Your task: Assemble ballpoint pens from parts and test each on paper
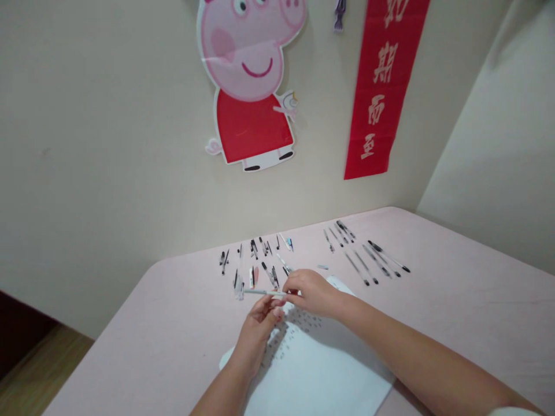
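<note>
In the head view, both hands meet over a white sheet [321, 370] on the pink bench [468, 300], with a slim pale pen [260, 293] held level between them above the sheet's far part. The left hand [260, 329] is closed on the pen near its middle with the fingertips; the right hand [307, 292] pinches the right end between thumb and fingers, partly hiding it. The sheet carries scattered small dark specks [306, 319]; whether they are marks or loose pieces I cannot tell. Beyond the pen's left end lies a small heap of clear parts [239, 287], and behind it are clusters of short dark pen parts [254, 248], with a pink piece [256, 275] and a blue piece [290, 242] among them. Right of these, long see-through barrels [356, 268] lie in slanting rows, many with a dark end, near a dark-tipped pen [389, 256]. The bench's far edge runs along the wall [130, 144], and its left edge slants toward the viewer from a rounded corner, well apart from the left hand. Wide pink surface lies left of that hand and right of the right forearm, which crosses the sheet's right side.
</note>
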A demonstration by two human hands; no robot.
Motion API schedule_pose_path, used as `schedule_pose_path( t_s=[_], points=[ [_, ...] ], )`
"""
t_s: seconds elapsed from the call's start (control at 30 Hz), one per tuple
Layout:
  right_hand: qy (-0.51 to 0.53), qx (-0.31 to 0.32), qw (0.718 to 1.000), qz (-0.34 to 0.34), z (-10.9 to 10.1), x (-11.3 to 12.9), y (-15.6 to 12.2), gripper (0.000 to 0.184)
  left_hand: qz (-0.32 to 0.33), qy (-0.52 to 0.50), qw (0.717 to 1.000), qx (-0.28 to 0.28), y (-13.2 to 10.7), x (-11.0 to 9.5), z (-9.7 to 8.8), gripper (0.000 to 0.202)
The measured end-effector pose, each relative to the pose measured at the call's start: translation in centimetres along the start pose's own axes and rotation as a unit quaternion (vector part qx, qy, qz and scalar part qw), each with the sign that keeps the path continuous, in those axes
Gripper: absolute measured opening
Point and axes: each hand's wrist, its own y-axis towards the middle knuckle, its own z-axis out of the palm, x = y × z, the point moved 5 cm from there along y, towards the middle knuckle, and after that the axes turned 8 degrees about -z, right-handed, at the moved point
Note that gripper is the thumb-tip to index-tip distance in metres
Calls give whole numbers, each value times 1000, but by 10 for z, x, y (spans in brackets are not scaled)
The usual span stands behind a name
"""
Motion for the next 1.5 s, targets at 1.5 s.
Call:
schedule_pose_path(
  t_s=[1.5],
  points=[
    [178, -8, 966, 187, 47, 7, -71, 9, 198, 529, 823, 65, -18, -2, 19, 34]
  ],
)
